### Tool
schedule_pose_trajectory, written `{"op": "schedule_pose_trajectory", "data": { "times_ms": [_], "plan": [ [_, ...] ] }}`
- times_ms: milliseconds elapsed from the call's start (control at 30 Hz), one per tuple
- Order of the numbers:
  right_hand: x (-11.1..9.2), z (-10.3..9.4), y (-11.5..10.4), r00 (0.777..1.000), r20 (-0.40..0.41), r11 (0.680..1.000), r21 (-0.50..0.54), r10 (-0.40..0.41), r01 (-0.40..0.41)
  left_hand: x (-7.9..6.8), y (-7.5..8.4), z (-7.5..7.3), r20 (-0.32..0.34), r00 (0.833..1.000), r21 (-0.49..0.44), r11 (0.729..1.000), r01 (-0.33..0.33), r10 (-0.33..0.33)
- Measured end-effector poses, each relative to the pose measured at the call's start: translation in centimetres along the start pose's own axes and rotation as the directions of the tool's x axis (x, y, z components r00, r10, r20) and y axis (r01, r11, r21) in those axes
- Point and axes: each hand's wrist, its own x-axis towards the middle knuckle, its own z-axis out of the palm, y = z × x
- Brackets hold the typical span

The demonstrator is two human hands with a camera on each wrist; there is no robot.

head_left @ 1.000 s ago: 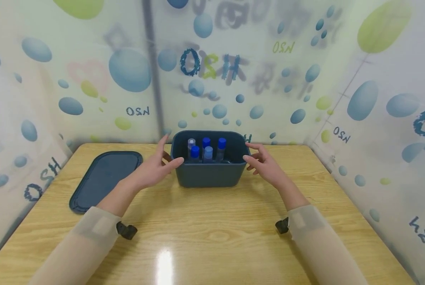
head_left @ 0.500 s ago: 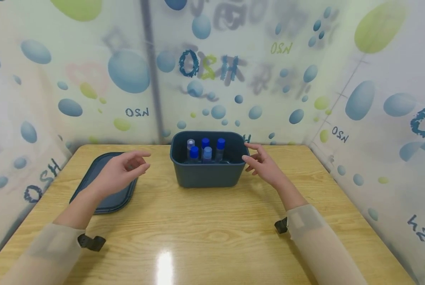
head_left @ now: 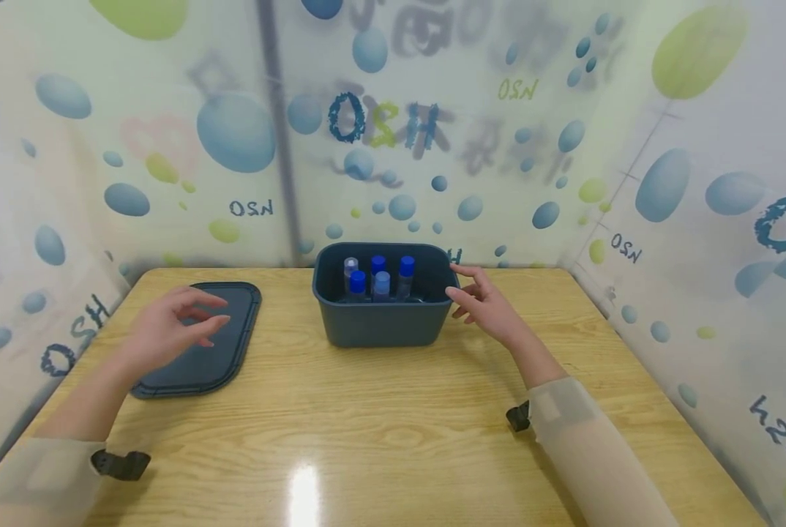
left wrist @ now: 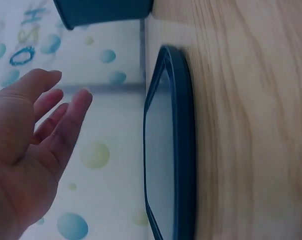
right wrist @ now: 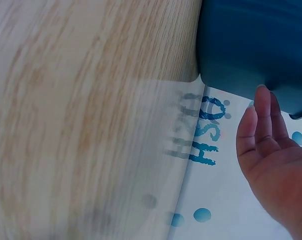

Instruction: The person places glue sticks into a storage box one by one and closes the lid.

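A dark blue plastic bin [head_left: 383, 326] stands uncovered at the back middle of the table. Inside it, several small clear bottles [head_left: 406, 279] stand upright, with blue, light blue or clear caps. My right hand [head_left: 488, 313] is at the bin's right end, thumb and index finger at the rim; in the right wrist view its relaxed fingers [right wrist: 262, 107] reach the bin's outer wall. On the left, a matching dark blue lid [head_left: 222, 359] lies flat. Above it, my left hand [head_left: 169, 329] hovers with fingers loosely bent and nothing in them, apart from the lid in the left wrist view.
The wooden table [head_left: 367, 432] backs onto a pale curtain-like wall [head_left: 393, 168] printed with blue and green bubbles. A similar wall [head_left: 702, 256] runs along the right side. Dark wrist cameras [head_left: 121, 465] sit at both cuffs.
My left hand has let go of the bin's left end and moved left until it is over the lid. The right hand has stayed at the bin, which has not moved on the table.
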Motion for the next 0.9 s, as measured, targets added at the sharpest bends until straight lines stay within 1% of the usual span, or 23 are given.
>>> {"op": "schedule_pose_trajectory", "data": {
  "times_ms": [100, 200, 333, 400, 500, 667, 900],
  "plan": [
    [0.1, 0.0, -0.1, 1.000, 0.003, 1.000, -0.002, -0.002, 0.002, -0.8, -1.6, -0.9, -0.003, 1.000, 0.022, 1.000, 0.013, -0.013],
    [0.1, 0.0, -0.1, 1.000, 0.007, 1.000, -0.003, -0.005, 0.005, -1.4, -3.2, -2.0, 0.016, 0.999, 0.070, 0.996, 0.048, -0.049],
    [0.1, -0.1, -0.1, 1.000, 0.010, 1.000, 0.000, -0.002, 0.002, -2.3, -5.2, -3.4, 0.059, 0.992, 0.130, 0.986, 0.106, -0.115],
    [0.1, -0.1, -0.1, 1.000, 0.011, 1.000, 0.002, 0.001, -0.001, -2.8, -6.1, -3.9, 0.077, 0.988, 0.159, 0.980, 0.119, -0.133],
    [0.1, -0.1, -0.1, 1.000, 0.013, 1.000, 0.005, 0.002, -0.002, -3.3, -7.1, -4.7, 0.114, 0.979, 0.186, 0.972, 0.146, -0.169],
    [0.1, 0.0, 0.0, 1.000, 0.015, 1.000, 0.010, 0.005, -0.005, -4.0, -8.7, -5.4, 0.157, 0.965, 0.208, 0.962, 0.176, -0.210],
    [0.0, 0.0, 0.0, 1.000, 0.007, 1.000, 0.017, -0.001, 0.001, -4.5, -9.7, -5.7, 0.185, 0.949, 0.231, 0.950, 0.210, -0.255]
  ]
}}
